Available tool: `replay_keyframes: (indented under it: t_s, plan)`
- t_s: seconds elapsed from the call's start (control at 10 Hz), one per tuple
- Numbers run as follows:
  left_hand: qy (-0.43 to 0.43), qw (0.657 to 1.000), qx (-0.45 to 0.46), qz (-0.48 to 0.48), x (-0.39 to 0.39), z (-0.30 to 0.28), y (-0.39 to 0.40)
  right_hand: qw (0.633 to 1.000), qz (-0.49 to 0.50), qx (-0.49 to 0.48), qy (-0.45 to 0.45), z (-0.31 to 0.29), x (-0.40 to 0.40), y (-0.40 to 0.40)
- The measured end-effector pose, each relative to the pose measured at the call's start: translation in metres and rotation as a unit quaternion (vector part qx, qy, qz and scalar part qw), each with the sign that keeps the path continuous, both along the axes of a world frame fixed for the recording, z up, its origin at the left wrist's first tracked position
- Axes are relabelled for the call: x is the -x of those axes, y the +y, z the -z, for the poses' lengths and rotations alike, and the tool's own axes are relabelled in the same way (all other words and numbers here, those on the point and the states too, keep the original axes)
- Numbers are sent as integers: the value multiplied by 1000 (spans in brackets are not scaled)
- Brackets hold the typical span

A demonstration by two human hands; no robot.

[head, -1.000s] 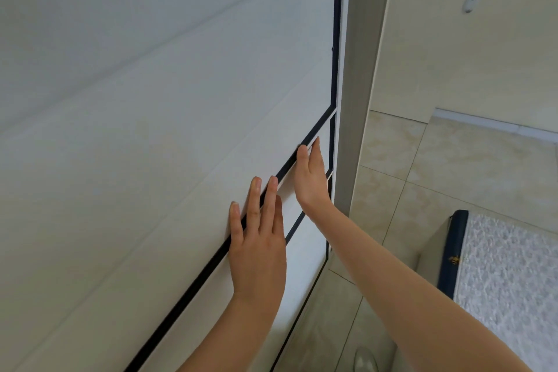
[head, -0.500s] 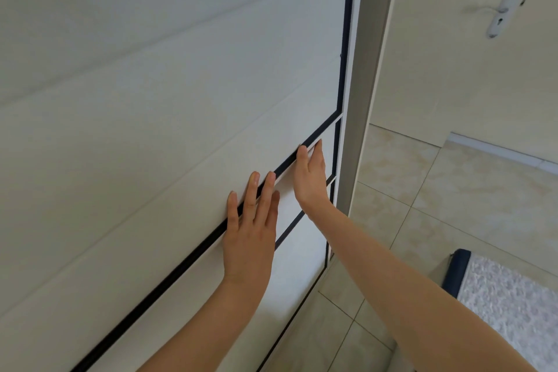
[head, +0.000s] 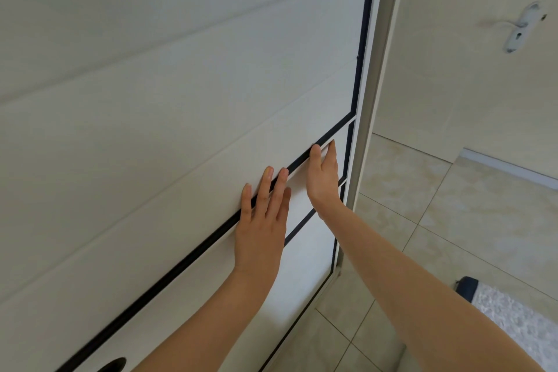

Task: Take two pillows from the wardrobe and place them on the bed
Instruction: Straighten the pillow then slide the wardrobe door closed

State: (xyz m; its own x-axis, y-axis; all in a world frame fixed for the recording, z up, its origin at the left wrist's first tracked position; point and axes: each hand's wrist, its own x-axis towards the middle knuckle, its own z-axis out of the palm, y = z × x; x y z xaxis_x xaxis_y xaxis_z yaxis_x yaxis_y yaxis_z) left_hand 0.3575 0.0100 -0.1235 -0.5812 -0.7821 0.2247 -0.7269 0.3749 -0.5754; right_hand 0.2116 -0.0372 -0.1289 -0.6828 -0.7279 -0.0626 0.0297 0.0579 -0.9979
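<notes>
Hands first, head view, only one you've got: your left hand [head: 261,232] lies flat on the white wardrobe door [head: 169,118], fingers spread across its dark trim strip [head: 187,257], gripping nothing. Your right hand [head: 323,175] is open too, fingers together, pressed flat on the panel nearer the door's edge, by the grey frame [head: 374,93]. Pillows aren't visible anywhere. A corner of the bed [head: 513,314] pokes in at bottom right, over the tiled floor [head: 453,235].

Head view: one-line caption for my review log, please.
Left hand and right hand pressed flat, open, on the white black-trimmed sliding wardrobe door; no pillows visible.
</notes>
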Motion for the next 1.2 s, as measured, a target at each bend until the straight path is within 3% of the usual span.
replay_keyframes:
  t_s: [0.8,0.9,1.0,1.1,1.2]
  plan:
    - [42,999,-20,-12,45,2,-13,999,-24,3,-25,-1,45,-3]
    - [41,999,-29,-7,47,1,-12,999,-36,-19,9,-3,48,-1]
    - [82,995,-47,28,44,-2,-10,995,-59,-28,71,-2,48,7]
    - [157,975,-67,140,37,-3,-10,990,-89,-39,106,5,48,21]
    - [247,932,-84,250,25,6,1,985,-89,-69,133,14,46,42]
